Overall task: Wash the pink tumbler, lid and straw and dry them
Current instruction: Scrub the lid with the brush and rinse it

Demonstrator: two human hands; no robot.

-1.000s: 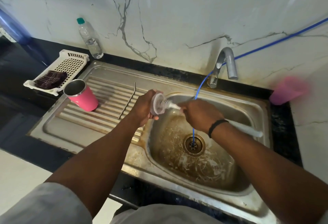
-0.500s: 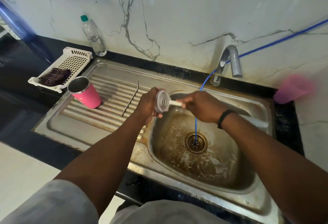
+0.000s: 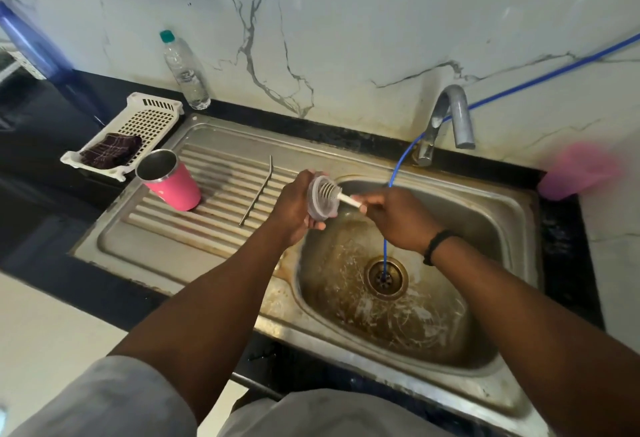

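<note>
Clear round lid (image 3: 320,199) in left hand (image 3: 294,208) grip, right hand (image 3: 398,220) gripping bristly white brush (image 3: 341,196)

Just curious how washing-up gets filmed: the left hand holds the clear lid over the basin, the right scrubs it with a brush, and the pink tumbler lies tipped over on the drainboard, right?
Nearly. In the head view the pink tumbler stands upright, mouth up; the rest holds.

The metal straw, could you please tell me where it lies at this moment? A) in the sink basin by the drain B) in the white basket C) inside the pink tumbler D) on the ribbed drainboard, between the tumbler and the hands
D: the metal straw lies flat on the ribbed drainboard, right of the pink tumbler and left of the left hand, apart from both.
</note>
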